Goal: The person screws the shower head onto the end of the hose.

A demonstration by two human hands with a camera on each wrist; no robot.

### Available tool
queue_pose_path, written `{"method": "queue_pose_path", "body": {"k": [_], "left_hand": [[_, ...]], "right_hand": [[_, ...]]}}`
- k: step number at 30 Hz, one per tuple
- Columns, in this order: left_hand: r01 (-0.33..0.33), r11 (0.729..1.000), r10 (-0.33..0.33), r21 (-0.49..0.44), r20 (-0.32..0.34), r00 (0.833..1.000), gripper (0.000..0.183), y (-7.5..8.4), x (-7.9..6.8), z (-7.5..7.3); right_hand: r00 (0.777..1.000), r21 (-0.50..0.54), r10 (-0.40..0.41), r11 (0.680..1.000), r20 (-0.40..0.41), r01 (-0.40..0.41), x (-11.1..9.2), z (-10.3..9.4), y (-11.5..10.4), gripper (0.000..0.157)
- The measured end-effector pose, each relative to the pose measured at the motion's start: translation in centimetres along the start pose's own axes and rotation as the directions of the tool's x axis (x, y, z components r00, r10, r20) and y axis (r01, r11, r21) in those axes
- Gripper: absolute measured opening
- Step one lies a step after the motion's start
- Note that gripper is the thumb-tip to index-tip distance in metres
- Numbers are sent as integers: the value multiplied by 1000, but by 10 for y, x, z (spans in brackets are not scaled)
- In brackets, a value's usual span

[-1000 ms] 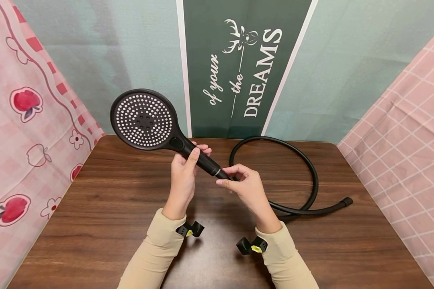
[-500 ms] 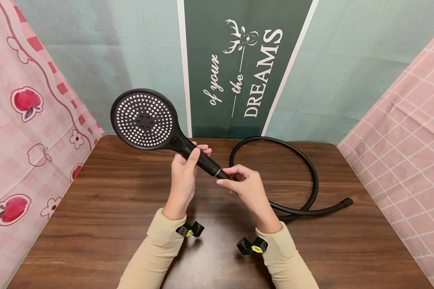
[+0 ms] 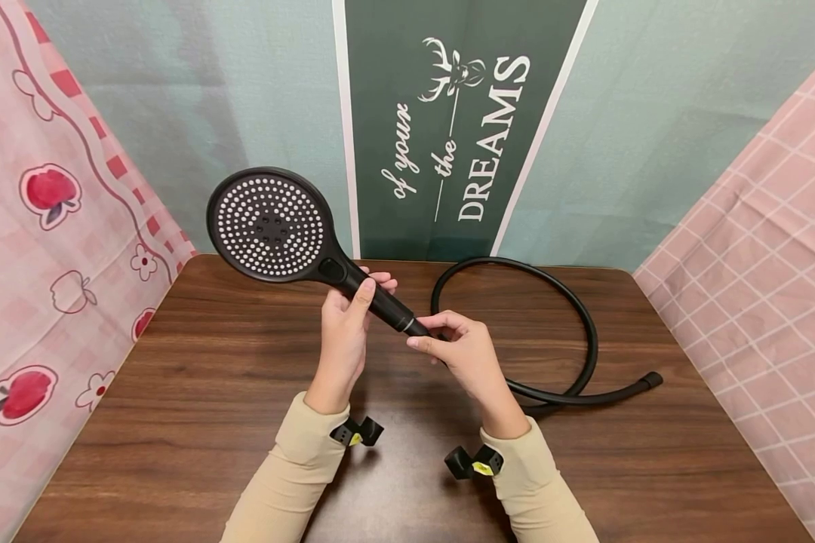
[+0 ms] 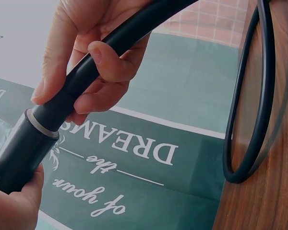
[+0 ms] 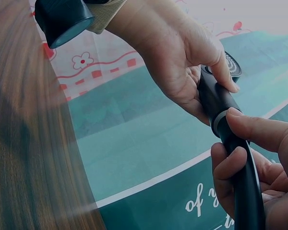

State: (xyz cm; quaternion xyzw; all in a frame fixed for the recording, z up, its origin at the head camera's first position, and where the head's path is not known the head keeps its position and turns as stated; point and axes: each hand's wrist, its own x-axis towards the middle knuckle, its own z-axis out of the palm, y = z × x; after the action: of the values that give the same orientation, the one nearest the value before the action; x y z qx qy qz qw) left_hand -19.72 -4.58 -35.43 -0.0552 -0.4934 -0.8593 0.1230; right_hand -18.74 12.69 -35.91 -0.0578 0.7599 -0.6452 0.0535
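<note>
A black shower head (image 3: 272, 226) with pale nozzles faces up, tilted, held above the table. My left hand (image 3: 345, 332) grips its handle (image 3: 389, 308), thumb on top. At the lower end of the handle, my right hand (image 3: 465, 351) pinches the end fitting of a black shower hose (image 3: 587, 332) between thumb and fingers. In the left wrist view the fitting (image 4: 53, 108) meets the handle end in line, with a pale ring (image 4: 41, 125) showing between them. The right wrist view shows the same joint, both hands close together. Whether the thread is fully engaged cannot be told.
The hose loops over the right half of the brown wooden table (image 3: 231, 392); its other end (image 3: 652, 379) lies at the right. A green printed cloth (image 3: 462, 128) hangs behind. Pink cloths hang at left and right. Each wrist wears a small black camera (image 3: 472, 461).
</note>
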Motion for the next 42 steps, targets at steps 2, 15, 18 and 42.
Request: {"method": "queue_pose_path", "body": {"k": [2,15,18,42], "left_hand": [[2,1000,-2,0,0,1000,27,0,0,0],[-7,1000,7,-3,-1,1000,26,-2,0,-1],[-7,1000,7,-4,0,1000,27,-1,0,0],[13,1000,-13,-12,0,1000,26,1,1,1]], "right_hand": [[1000,0,4,1000,-1,-4,0,0,0,29],[1000,-19,-3,1000,3,3,0,0,0,29],[1000,-14,-7,1000,3,7,0,0,1,29],[999,-2,-38,999,-1,38,0,0,0,35]]}}
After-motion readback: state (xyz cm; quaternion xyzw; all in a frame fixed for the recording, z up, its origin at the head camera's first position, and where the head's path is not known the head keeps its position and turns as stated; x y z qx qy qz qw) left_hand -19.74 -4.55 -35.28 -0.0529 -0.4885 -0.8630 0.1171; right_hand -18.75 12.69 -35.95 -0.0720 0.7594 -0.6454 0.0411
